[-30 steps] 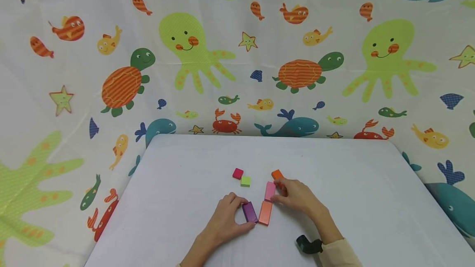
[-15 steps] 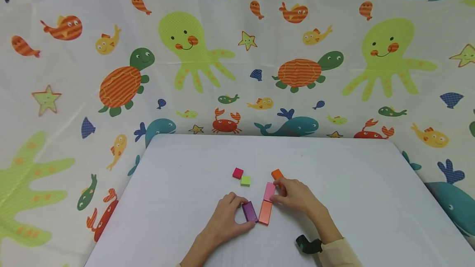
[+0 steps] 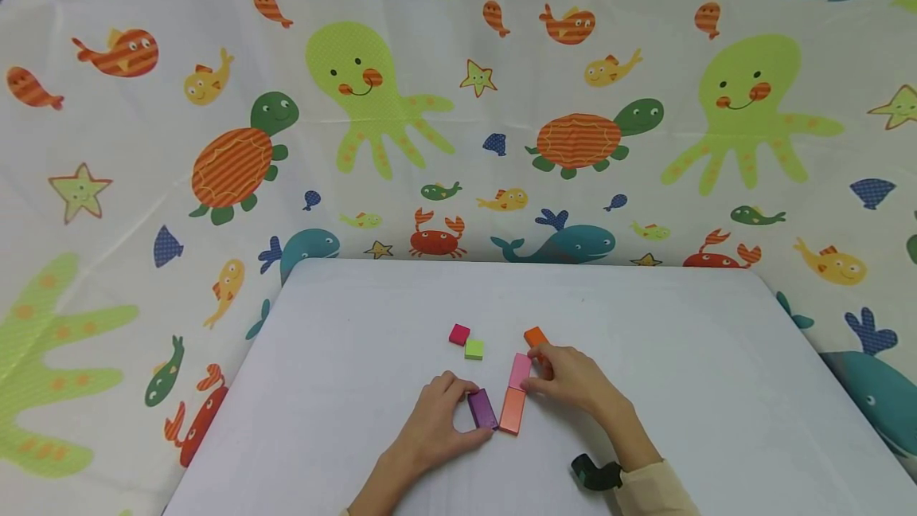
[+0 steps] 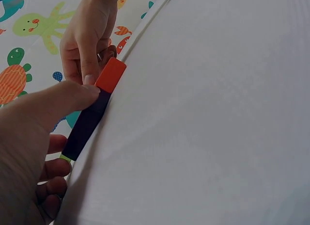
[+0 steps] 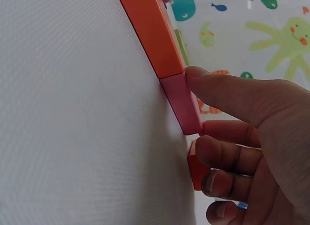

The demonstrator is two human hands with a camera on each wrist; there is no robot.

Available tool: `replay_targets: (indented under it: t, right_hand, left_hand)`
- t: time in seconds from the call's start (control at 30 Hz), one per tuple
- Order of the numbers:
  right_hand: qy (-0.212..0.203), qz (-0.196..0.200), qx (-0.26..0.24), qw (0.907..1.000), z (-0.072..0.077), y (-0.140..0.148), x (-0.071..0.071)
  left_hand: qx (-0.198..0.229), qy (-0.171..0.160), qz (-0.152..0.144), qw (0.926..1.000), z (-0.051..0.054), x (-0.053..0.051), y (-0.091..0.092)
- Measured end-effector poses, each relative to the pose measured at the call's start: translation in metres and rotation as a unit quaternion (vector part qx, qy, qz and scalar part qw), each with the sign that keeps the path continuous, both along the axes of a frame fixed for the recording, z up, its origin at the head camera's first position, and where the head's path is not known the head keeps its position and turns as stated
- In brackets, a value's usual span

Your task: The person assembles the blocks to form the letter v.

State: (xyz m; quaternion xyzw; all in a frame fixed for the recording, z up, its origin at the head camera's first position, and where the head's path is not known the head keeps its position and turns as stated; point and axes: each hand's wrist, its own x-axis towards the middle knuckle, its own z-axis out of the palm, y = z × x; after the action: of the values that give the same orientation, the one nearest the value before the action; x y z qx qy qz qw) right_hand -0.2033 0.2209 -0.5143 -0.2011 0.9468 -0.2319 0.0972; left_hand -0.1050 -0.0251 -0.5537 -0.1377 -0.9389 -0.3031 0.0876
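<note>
My left hand (image 3: 438, 422) pinches a purple block (image 3: 483, 409) lengthwise, with the thumb at its near end and a finger at its far end. Just right of it lies a coral-orange block (image 3: 512, 411), near or touching the purple one at the close corner. A pink block (image 3: 520, 371) continues beyond the coral one, end to end. Thumb and index finger of my right hand (image 3: 573, 377) pinch this pink block at its two ends, as the right wrist view shows. Behind those fingers sits an orange block (image 3: 534, 337), partly covered by them.
A crimson block (image 3: 459, 334) and a lime green block (image 3: 474, 350) lie close together farther back on the white table (image 3: 344, 357). A black curved object (image 3: 596, 474) is at the right wrist. A curtain with sea animals (image 3: 430, 118) hangs behind the table.
The pink block has shifted very slightly left along with the right fingertips. My left hand and the purple block look unmoved.
</note>
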Motion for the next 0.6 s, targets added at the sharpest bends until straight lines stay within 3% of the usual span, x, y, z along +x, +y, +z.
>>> replay_targets:
  t: [0.6]
  right_hand:
    - [-0.006,0.002,0.000,1.0000,0.0001,-0.0002,-0.0003]
  left_hand:
    - [-0.010,-0.011,0.000,0.9999,0.0006,-0.0003,0.0001]
